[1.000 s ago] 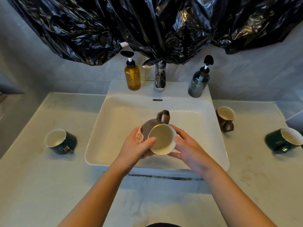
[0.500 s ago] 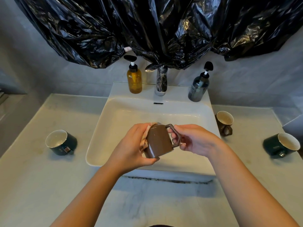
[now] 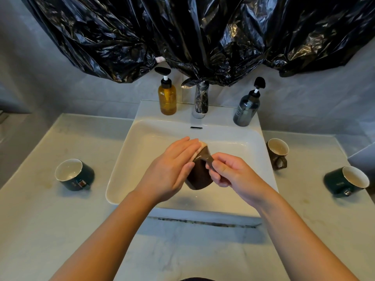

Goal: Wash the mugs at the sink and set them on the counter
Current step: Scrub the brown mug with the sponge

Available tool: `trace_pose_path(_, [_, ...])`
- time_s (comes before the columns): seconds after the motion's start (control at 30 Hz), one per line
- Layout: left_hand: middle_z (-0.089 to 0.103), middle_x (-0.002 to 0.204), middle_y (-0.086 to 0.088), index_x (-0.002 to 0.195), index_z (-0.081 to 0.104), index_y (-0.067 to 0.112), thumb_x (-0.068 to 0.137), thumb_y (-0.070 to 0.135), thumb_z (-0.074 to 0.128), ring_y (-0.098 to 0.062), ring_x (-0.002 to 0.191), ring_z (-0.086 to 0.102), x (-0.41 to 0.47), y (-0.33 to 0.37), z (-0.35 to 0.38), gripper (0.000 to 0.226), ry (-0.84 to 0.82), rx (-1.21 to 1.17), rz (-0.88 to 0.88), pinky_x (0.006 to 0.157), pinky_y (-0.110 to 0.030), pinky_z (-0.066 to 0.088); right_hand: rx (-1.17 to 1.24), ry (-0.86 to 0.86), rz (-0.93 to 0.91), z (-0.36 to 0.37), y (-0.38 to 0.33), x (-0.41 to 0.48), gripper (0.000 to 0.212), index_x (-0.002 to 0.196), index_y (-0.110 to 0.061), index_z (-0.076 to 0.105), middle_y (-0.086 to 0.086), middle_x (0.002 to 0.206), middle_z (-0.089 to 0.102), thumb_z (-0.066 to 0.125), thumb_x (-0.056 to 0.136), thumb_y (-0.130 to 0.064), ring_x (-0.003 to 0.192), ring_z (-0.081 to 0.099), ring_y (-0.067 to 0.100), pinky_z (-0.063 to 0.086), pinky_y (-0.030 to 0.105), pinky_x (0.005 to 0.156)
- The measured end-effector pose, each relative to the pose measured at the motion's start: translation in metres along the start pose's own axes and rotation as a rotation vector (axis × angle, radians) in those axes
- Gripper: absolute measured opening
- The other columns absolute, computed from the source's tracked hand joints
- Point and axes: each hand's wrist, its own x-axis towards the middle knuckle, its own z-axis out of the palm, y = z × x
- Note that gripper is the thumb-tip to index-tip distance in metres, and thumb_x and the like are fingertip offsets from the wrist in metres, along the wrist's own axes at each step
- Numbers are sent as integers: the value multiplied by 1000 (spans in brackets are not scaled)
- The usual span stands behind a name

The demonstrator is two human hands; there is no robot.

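A: Step in hand: scrubbing the outer wall of the brown mug (image 3: pixel 199 173); it is held in the air over the sink (image 3: pixel 142 138) basin, tipped over, base toward the near edge, mouth facing far.

B: State of each grip?

A: Right hand (image 3: pixel 233 175): grip closed, fingers curled and pinching the handle; left hand (image 3: pixel 170 173): grip mostly open, fingers laid nearly straight and pressing a pale sponge (image 3: pixel 200 146) on the mug's left wall, thumb on the near wall.

B: How to do it well?

A: Judgement only: let the right hand turn the mug by its handle in small steps while the sponge sweeps from rim to base; work round both handle roots, where residue tends to hide; the inside faces away, so I cannot tell if it needs a pass. No water shows at the tap (image 3: pixel 200 102); a rinse looks necessary before set-down.

B: Risks?

A: A wet glaze is likely slippery and the handle pinch is narrow; hold the mug low over the basin, so a slip lands there and not on the tabletop (image 3: pixel 40 220).

B: Remaining stock?

A: 3 on the tabletop: second brown mug (image 3: pixel 277 153) just right of the sink; left green mug (image 3: pixel 74 175); right green mug (image 3: pixel 345 181); washed or not, cannot tell.
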Motion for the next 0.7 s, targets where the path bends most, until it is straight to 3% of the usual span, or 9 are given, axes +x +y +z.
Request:
trace_pose_path(0.17, [48,146,1,141,48,15,104,34,26,-9,139,32,7,0,2,47,-38,-26,40,113,-8,14,-123,-10,-9,7,3,-4,24,95,-7,60,2,68,53,40,104,-14,62,45,6,38,18,59])
trace_pose_path(0.37, [53,139,8,137,51,24,103,35,25,-1,127,41,20,1,3,45,-164,-164,-105,104,-5,23,-135,6,-31,11,6,-7,22,96,-1,59,1,67,54,41,103,-10,56,44,3,35,22,57])
trace_pose_path(0.53, [63,122,5,122,62,20,105,30,26,-7,110,54,35,-7,5,41,-251,-283,-195,98,-21,39,-146,34,-42,15,11,-6,22,96,-3,61,-1,66,56,42,103,-11,58,44,7,38,22,56])
trace_pose_path(0.63, [69,105,-6,107,67,13,101,40,21,-22,97,59,40,-17,10,54,-265,-302,-339,93,-38,44,-130,54,-43,16,13,-7,23,95,-6,62,-1,66,56,42,103,-11,60,43,11,37,22,55])
trace_pose_path(0.7, [70,94,-10,96,70,9,102,45,20,-25,89,61,41,-19,14,62,-198,-338,-472,86,-41,47,-131,67,-31,14,14,-7,23,93,-11,63,-2,66,56,42,103,-13,61,43,12,38,22,57])
